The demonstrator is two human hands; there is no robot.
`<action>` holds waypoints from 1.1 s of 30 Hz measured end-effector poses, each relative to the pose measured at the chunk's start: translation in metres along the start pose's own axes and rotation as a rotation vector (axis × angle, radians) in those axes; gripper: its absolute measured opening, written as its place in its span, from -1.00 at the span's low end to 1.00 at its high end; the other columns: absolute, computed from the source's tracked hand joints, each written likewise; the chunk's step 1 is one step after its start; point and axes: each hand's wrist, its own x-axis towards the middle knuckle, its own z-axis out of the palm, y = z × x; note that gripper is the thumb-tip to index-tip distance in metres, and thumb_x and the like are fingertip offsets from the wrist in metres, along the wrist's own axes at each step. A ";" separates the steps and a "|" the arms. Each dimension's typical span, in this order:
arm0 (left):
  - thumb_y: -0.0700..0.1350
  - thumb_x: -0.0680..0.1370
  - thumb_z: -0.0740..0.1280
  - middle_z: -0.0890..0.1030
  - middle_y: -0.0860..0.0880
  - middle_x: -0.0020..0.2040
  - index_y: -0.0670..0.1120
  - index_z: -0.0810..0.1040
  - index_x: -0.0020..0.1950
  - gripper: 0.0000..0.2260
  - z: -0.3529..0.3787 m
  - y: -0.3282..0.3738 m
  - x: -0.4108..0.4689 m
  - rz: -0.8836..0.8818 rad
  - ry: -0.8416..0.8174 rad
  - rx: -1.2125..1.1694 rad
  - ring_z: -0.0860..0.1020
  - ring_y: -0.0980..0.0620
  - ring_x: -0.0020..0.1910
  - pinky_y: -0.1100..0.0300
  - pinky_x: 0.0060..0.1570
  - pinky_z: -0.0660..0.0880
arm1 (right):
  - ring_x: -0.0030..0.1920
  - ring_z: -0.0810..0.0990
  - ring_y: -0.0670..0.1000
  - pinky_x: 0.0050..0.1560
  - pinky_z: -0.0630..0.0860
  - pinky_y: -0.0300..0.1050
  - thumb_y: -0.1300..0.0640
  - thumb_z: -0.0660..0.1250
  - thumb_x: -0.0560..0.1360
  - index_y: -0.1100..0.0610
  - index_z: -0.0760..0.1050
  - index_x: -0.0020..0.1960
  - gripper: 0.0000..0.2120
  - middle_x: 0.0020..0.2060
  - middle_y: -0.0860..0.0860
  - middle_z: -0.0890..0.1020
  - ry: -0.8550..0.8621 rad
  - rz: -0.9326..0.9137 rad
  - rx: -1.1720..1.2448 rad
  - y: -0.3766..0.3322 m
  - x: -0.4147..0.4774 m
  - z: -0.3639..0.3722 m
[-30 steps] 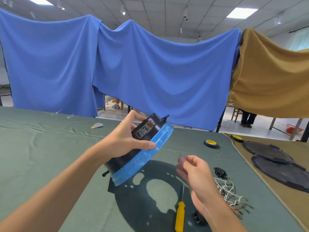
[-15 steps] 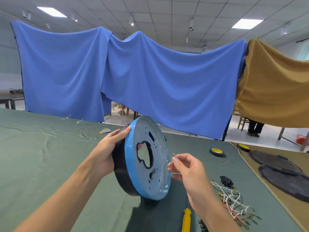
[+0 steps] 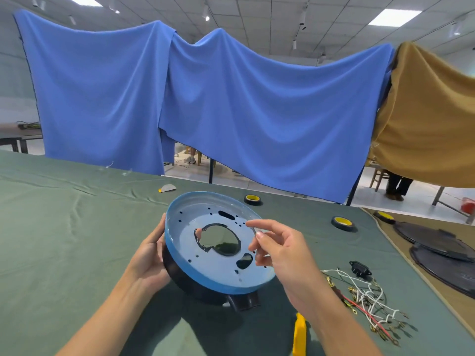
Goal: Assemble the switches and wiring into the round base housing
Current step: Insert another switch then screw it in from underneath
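**A:** Parts count on the green table (image 3: 51, 240)?

**B:** One round base housing (image 3: 218, 268), held tilted just above it. Also one switch (image 3: 359, 269), one wire bundle (image 3: 367, 301), three tape rolls (image 3: 253, 199) (image 3: 343, 223) (image 3: 384, 216) and one screwdriver (image 3: 299, 335).

**A:** Hands?

**B:** Left hand (image 3: 149, 255) grips the rim. Right hand (image 3: 285, 255) hovers over the face, covering some of it. Fingers are curled, pinching something maybe, can't tell.

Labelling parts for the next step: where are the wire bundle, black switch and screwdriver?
wire bundle (image 3: 366, 300), head view, tangled middle.
black switch (image 3: 359, 269), head view, its body.
screwdriver (image 3: 299, 335), head view, yellow handle.
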 end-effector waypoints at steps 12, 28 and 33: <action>0.06 0.53 0.27 0.73 -0.12 -0.12 -0.17 0.74 -0.04 -0.64 -0.016 -0.010 0.009 -0.003 -0.054 -0.061 0.71 -0.09 -0.13 0.05 -0.25 0.64 | -0.31 0.67 -0.03 -0.26 0.61 -0.18 0.23 0.38 0.52 0.12 0.52 -0.13 -0.92 -0.30 0.02 0.70 -0.119 -0.175 -0.263 -0.016 0.067 0.039; 0.13 0.42 0.48 0.68 -0.17 0.10 -0.21 0.64 0.20 -0.49 -0.020 -0.009 0.014 -0.033 -0.079 -0.050 0.66 -0.14 0.03 0.01 0.09 0.59 | -0.14 0.61 0.01 -0.03 0.62 0.01 0.30 0.27 0.54 0.15 0.61 -0.02 -0.84 -0.15 0.03 0.63 -0.362 -0.343 -0.813 0.001 0.140 0.098; 0.14 0.41 0.46 0.70 -0.14 0.05 -0.17 0.67 0.15 -0.53 -0.019 -0.009 0.016 -0.024 -0.062 -0.044 0.68 -0.11 -0.02 0.04 0.04 0.62 | -0.08 0.60 0.04 0.00 0.60 0.00 0.32 0.24 0.54 0.16 0.61 -0.01 -0.81 -0.12 0.04 0.61 -0.402 -0.382 -0.901 -0.007 0.142 0.102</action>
